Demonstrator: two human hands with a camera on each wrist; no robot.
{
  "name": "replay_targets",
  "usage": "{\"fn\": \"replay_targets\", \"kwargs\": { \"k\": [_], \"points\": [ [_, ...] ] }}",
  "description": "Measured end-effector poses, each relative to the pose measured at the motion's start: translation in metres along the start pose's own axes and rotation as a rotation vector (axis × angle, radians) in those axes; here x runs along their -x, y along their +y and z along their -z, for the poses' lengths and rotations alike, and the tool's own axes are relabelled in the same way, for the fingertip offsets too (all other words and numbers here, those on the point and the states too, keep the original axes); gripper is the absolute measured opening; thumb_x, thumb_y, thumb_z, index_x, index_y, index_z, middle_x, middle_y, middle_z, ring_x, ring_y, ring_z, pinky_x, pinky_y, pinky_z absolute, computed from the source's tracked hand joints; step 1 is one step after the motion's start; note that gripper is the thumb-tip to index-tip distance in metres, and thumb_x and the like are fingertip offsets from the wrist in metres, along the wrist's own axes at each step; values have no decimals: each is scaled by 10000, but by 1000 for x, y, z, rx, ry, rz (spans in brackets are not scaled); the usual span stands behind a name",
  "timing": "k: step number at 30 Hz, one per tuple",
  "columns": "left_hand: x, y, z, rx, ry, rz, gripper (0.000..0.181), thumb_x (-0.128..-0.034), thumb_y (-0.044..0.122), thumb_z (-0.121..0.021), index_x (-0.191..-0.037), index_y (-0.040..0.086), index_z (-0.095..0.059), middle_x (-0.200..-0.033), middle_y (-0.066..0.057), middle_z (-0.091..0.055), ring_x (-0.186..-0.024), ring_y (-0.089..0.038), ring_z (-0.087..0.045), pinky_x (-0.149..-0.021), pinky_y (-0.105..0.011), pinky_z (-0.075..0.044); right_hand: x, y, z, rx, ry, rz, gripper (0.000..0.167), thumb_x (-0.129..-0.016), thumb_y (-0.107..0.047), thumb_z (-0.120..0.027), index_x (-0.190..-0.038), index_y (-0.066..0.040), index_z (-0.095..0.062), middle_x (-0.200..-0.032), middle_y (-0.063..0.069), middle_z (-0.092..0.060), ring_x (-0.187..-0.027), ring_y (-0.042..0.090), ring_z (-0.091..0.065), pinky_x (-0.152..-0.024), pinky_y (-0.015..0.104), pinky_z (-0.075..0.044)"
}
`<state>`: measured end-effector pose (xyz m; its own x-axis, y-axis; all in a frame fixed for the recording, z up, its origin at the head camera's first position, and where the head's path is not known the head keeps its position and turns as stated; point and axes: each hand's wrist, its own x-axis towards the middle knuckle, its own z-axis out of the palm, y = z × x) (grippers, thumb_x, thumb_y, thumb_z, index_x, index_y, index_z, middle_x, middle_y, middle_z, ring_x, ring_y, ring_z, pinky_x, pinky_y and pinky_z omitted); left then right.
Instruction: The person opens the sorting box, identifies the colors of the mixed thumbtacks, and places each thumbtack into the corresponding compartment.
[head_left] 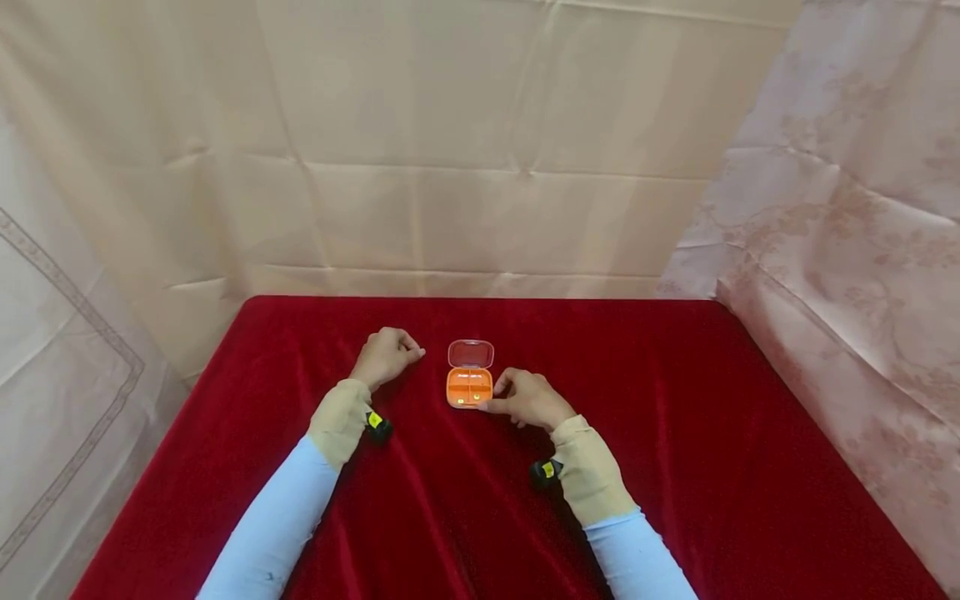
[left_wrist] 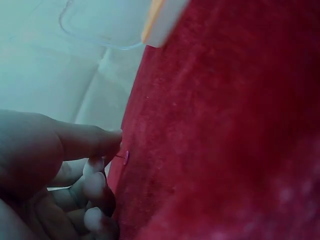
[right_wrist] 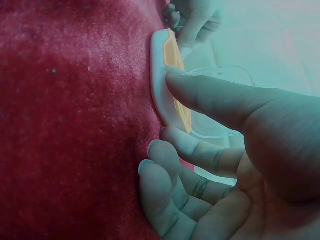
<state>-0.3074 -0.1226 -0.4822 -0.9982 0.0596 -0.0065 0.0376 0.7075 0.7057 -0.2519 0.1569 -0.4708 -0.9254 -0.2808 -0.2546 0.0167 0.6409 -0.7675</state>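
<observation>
An orange pill box (head_left: 469,388) with its clear lid (head_left: 471,353) raised stands on the red cloth. Small pale yellow pieces (head_left: 476,397) lie in its front compartments; their kind is too small to tell. My right hand (head_left: 531,398) holds the box's right side, with the thumb (right_wrist: 200,95) on the near edge and the index finger by the side. To the box's left, my left hand (head_left: 386,354) has its fingertips together at a small pink thumbtack (left_wrist: 126,157), whose thin pin meets them. Its head is low, by the cloth; whether it touches is unclear.
Red velvet cloth (head_left: 637,358) covers the table. A beige curtain (head_left: 480,225) hangs behind the far edge, with pale patterned fabric (head_left: 847,275) to the right and white fabric (head_left: 67,350) to the left. Each wrist carries a small black camera (head_left: 545,473).
</observation>
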Motion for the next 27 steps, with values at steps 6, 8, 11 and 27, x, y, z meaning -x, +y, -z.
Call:
{"fn": "replay_targets", "kwargs": {
  "k": [6,8,11,27],
  "points": [
    [2,-1,-1,27,35,31,124,-947,200,-750,-922,80,-735,-772,-52,-631,-733,-212,-556,-697,-342,-448,-1,0,-1,8,-8,0,295,-877,-270,-845,-998,-96,-640,-779,69,-599,-600,177,-570,-551,298,-509],
    [3,-1,-2,33,42,45,117,-947,189,-746,-932,73,-737,-777,-56,-634,-731,-214,-549,-692,-340,-446,-1,0,0,7,-10,0,298,-876,-273,-845,-999,-94,-641,-776,69,-601,-600,178,-572,-551,298,-511],
    [3,-2,-3,24,50,40,117,-947,178,-742,-923,64,-753,-793,-52,-660,-732,-211,-546,-686,-336,-449,-1,0,1,6,-4,-1,297,-875,-272,-846,-996,-94,-642,-771,69,-605,-597,181,-575,-549,301,-512],
    [4,-5,4,36,4,35,175,-975,186,-711,-875,45,-736,-798,-43,-655,-707,-179,-539,-619,-287,-446,-2,0,1,7,-1,-7,299,-873,-269,-847,-999,-92,-642,-773,67,-601,-600,180,-570,-555,298,-516]
  ]
}}
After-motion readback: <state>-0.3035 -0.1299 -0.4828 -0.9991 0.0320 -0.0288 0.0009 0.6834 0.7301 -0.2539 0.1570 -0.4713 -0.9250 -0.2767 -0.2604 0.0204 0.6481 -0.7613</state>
